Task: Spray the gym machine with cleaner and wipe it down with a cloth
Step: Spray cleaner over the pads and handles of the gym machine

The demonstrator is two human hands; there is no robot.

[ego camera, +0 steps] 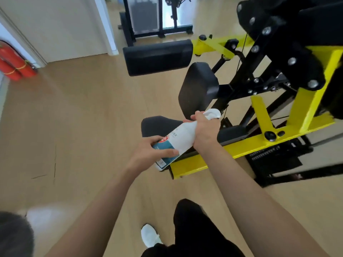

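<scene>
A white spray bottle (181,138) with a blue and red label lies tilted between both hands, its nozzle end pointing up and to the right. My left hand (148,152) holds its lower end. My right hand (205,129) grips the neck below the white spray head (213,113). Behind the bottle stands the yellow and black gym machine (259,115), with a black seat (157,126), a black back pad (199,86) and a black roller pad (157,56). No cloth shows.
Light wooden floor (83,117) stretches left of the machine. Red fire extinguishers (13,65) lean at the left wall. Another black machine (148,19) stands at the back. My leg and white shoe (150,236) are at the bottom.
</scene>
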